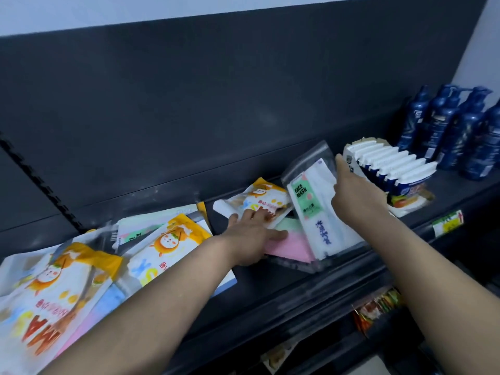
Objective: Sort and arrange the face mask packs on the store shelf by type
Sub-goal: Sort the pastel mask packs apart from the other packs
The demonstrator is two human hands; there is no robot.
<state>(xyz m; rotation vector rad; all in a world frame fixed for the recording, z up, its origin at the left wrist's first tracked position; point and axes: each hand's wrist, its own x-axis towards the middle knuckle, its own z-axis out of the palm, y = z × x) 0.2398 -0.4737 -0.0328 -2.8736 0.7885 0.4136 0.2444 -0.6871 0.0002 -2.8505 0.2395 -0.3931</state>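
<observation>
Face mask packs (167, 247) lie on the dark metal shelf (270, 288): three orange-and-white cartoon pouches (54, 288) and at least three clear zip bags (286, 244). Left hand (251, 236) presses flat, fingers straight, on the rightmost pouch; right hand (351, 193) grips one tilted bag's edge.

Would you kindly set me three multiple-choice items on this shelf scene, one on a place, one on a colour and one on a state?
1. Where on the shelf do the blue bottles stand?
A. left end
B. right end
C. middle

2. What colour is the label on the clear pack?
A. red
B. green
C. black

3. How is the clear pack?
A. lying flat
B. hanging on a hook
C. held tilted by the right hand

Answers:
1 B, the bottles show at the far right.
2 B, the FACE MASK label is green.
3 C, the right hand grips its upper part, raised off the shelf.
</observation>
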